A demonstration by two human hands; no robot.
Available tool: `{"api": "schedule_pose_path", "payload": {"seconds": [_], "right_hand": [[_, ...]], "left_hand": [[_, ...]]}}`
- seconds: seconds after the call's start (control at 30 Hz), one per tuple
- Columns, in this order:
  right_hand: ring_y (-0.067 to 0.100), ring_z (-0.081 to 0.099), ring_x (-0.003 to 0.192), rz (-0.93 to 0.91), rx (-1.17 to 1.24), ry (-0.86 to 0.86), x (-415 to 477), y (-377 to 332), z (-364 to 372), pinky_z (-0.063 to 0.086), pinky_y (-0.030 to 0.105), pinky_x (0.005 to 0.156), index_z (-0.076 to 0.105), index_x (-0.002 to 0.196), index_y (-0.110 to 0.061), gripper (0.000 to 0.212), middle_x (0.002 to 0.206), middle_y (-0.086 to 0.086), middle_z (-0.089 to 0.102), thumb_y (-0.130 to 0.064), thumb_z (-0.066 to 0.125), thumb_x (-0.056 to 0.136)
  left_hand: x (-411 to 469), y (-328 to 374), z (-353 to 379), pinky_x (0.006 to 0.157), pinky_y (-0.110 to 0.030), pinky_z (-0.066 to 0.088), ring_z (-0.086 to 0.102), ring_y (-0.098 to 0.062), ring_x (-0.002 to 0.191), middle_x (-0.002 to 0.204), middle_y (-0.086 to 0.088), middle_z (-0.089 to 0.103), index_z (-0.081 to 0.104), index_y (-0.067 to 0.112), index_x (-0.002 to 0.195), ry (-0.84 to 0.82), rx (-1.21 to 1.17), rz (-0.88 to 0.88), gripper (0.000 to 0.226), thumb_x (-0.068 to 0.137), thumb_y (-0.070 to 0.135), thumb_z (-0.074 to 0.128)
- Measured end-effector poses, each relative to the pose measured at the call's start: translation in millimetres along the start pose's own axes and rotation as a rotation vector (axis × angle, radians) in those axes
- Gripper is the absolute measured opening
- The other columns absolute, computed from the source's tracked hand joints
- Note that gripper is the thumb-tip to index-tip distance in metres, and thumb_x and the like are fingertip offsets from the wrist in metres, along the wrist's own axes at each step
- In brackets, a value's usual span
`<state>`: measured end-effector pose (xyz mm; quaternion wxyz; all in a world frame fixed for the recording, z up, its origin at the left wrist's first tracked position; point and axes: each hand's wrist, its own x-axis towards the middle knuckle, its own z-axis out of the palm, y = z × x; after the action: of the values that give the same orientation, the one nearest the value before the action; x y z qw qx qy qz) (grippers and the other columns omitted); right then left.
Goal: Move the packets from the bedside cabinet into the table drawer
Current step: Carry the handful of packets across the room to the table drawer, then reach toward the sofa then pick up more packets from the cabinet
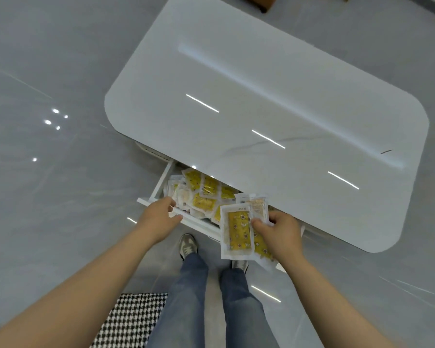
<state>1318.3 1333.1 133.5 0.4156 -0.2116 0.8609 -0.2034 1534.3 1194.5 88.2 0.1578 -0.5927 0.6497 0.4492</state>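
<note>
The white table's drawer (pixel 161 183) stands pulled out below the glossy tabletop (pixel 261 96). Several yellow packets (pixel 204 194) with clear edges lie piled inside it. My left hand (pixel 161 217) grips the drawer's front panel (pixel 199 223), thumb under and fingers over its top edge. My right hand (pixel 281 234) holds a fanned bunch of yellow packets (pixel 236 234) just above the drawer's right front corner. The bedside cabinet is out of view.
Shiny grey floor tiles surround the table. My legs in jeans and grey shoes (pixel 187 246) stand right in front of the drawer. A black-and-white houndstooth surface (pixel 133 320) sits at the lower left. A brown object (pixel 264 2) is beyond the table's far end.
</note>
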Motion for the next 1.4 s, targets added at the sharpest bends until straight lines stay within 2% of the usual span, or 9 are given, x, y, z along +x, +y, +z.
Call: {"api": "schedule_pose_path", "payload": {"seconds": [0.2, 0.27, 0.37, 0.47, 0.57, 0.67, 1.1, 1.27, 1.4], "right_hand": [[0.025, 0.063, 0.064, 0.059, -0.071, -0.091, 43.3, -15.0, 50.1, 0.046, 0.029, 0.055, 0.07, 0.071, -0.015, 0.016, 0.074, 0.009, 0.07, -0.025, 0.067, 0.083], [0.027, 0.064, 0.067, 0.081, -0.049, -0.113, 56.9, -20.7, 69.0, 0.05, 0.034, 0.061, 0.069, 0.071, -0.012, 0.02, 0.077, 0.012, 0.071, -0.028, 0.067, 0.083], [0.024, 0.055, 0.065, 0.102, -0.037, -0.157, 74.2, -30.3, 94.5, 0.04, 0.03, 0.059, 0.066, 0.081, 0.005, 0.039, 0.083, 0.025, 0.065, -0.034, 0.066, 0.085], [0.023, 0.06, 0.082, 0.104, -0.201, -0.246, 81.4, -39.2, 107.1, 0.038, 0.026, 0.064, 0.061, 0.094, 0.0, 0.036, 0.092, 0.015, 0.063, -0.036, 0.061, 0.091], [0.027, 0.057, 0.109, 0.053, -0.37, -0.223, 81.0, -42.1, 106.6, 0.04, 0.026, 0.075, 0.054, 0.121, -0.001, 0.042, 0.118, 0.013, 0.06, -0.03, 0.059, 0.092], [0.027, 0.058, 0.109, -0.059, -0.524, -0.182, 76.4, -38.5, 100.0, 0.045, 0.03, 0.08, 0.053, 0.123, -0.006, 0.041, 0.121, 0.011, 0.06, -0.03, 0.06, 0.09], [0.024, 0.057, 0.103, -0.253, -0.685, -0.05, -10.5, -36.6, -5.7, 0.041, 0.028, 0.07, 0.05, 0.126, -0.016, 0.038, 0.116, 0.007, 0.058, -0.03, 0.055, 0.091], [0.024, 0.055, 0.105, -0.201, -0.594, 0.104, -64.8, -24.2, -72.5, 0.049, 0.034, 0.083, 0.051, 0.125, -0.015, 0.038, 0.118, 0.005, 0.059, -0.026, 0.055, 0.089], [0.022, 0.055, 0.109, -0.16, -0.514, 0.233, -110.9, 0.9, -129.5, 0.048, 0.032, 0.086, 0.05, 0.13, -0.018, 0.041, 0.121, 0.003, 0.058, -0.028, 0.055, 0.09]], "left_hand": [[-13.1, -34.8, -24.2, 0.097, -0.033, 0.044, 0.052, -0.021, 0.117, 0.131, -0.005, 0.054, 0.046, 0.015, 0.132, 0.009, 0.303, 0.143, 0.045, 0.091, 0.031, 0.057], [-15.7, -43.1, -29.1, 0.097, -0.031, 0.043, 0.052, -0.02, 0.118, 0.134, -0.004, 0.052, 0.046, 0.016, 0.132, 0.013, 0.312, 0.148, 0.045, 0.091, 0.03, 0.057], [-16.7, -49.4, -34.0, 0.098, -0.029, 0.041, 0.051, -0.019, 0.12, 0.136, -0.004, 0.05, 0.045, 0.015, 0.134, 0.024, 0.294, 0.138, 0.046, 0.092, 0.03, 0.057], [-14.2, -51.7, -39.0, 0.098, -0.029, 0.042, 0.051, -0.02, 0.12, 0.135, -0.005, 0.051, 0.044, 0.015, 0.136, 0.018, 0.312, 0.139, 0.048, 0.092, 0.031, 0.056], [-12.6, -47.8, -43.6, 0.096, -0.03, 0.044, 0.053, -0.021, 0.116, 0.132, -0.007, 0.052, 0.043, 0.016, 0.136, 0.011, 0.338, 0.146, 0.048, 0.092, 0.031, 0.055], [-12.6, -38.7, -47.1, 0.098, -0.034, 0.044, 0.053, -0.023, 0.116, 0.131, -0.007, 0.053, 0.045, 0.016, 0.134, 0.003, 0.37, 0.169, 0.046, 0.092, 0.031, 0.056], [-57.5, 60.2, -65.7, 0.093, -0.035, 0.045, 0.052, -0.023, 0.115, 0.128, -0.005, 0.053, 0.048, 0.013, 0.128, -0.004, 0.52, 0.466, 0.039, 0.093, 0.029, 0.053], [-97.4, 128.5, -57.5, 0.084, -0.037, 0.048, 0.057, -0.024, 0.1, 0.113, -0.006, 0.056, 0.051, 0.014, 0.117, 0.008, 0.676, 0.639, 0.03, 0.091, 0.029, 0.052], [-141.3, 184.5, -33.9, 0.087, -0.037, 0.048, 0.057, -0.024, 0.104, 0.118, -0.007, 0.056, 0.05, 0.013, 0.12, 0.008, 0.737, 0.783, 0.033, 0.092, 0.03, 0.052]]}}
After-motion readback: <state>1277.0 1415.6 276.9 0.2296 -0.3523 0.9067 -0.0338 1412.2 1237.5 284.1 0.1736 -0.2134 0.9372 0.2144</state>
